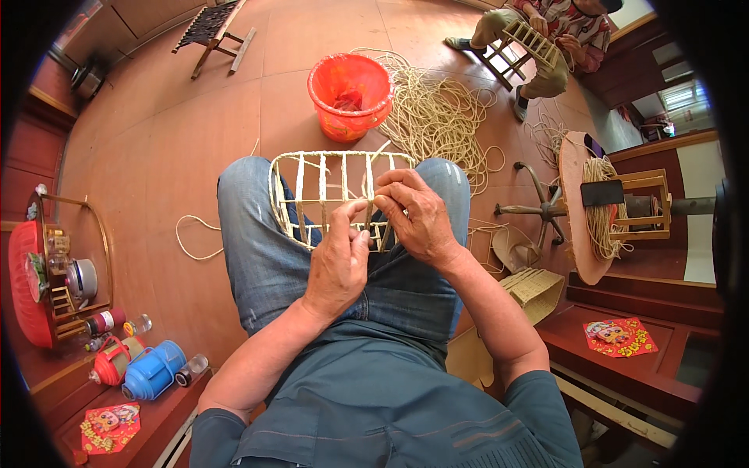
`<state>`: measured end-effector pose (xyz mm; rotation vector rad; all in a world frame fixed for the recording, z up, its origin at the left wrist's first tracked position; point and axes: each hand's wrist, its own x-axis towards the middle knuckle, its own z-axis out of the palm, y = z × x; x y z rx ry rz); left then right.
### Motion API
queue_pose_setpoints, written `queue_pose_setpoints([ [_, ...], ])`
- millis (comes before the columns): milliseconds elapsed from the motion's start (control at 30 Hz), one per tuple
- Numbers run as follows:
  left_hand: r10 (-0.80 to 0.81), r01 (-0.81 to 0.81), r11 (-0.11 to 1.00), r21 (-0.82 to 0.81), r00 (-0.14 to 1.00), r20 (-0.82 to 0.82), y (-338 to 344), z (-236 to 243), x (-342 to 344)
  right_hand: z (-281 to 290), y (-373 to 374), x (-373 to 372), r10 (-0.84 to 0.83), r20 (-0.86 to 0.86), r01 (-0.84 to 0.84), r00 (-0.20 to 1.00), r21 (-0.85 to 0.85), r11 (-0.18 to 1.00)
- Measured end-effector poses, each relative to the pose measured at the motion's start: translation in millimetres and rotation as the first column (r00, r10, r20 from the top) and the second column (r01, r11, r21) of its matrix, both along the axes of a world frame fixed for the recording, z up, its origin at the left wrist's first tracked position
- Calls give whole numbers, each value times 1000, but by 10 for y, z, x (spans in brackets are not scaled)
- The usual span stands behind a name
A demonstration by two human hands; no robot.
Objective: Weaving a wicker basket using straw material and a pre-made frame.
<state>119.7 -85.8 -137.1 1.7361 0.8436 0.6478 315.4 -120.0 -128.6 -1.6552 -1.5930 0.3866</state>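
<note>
A rounded rectangular frame (323, 158) bound in pale cord, with several crosspieces, rests on my lap between my knees. My left hand (339, 265) is closed at the frame's near right part, thumb and forefinger on a cord-wrapped strand. My right hand (417, 216) is just right of it and higher, fingers bent and pinching pale cord at the same crosspiece. A loose cord end sticks up above the frame's far right side. The fingertips partly hide the spot they hold.
A red bucket (351, 86) and a heap of cord (437, 125) lie ahead. A co-worker (569, 31) sits back right with a wooden frame. A swivel seat (575, 249) holding cord is right, a stool (211, 31) back left, flasks (152, 366) at left.
</note>
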Motion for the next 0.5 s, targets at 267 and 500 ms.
queue_pose_setpoints([
  [267, 35, -20, 940, 340, 999, -38, 59, -202, 198, 100, 31, 77, 63, -86, -74, 994, -127, 989],
  [500, 43, 40, 912, 407, 980, -193, 103, -152, 187, 102, 42, 93, 56, -170, -87, 984, -183, 979],
])
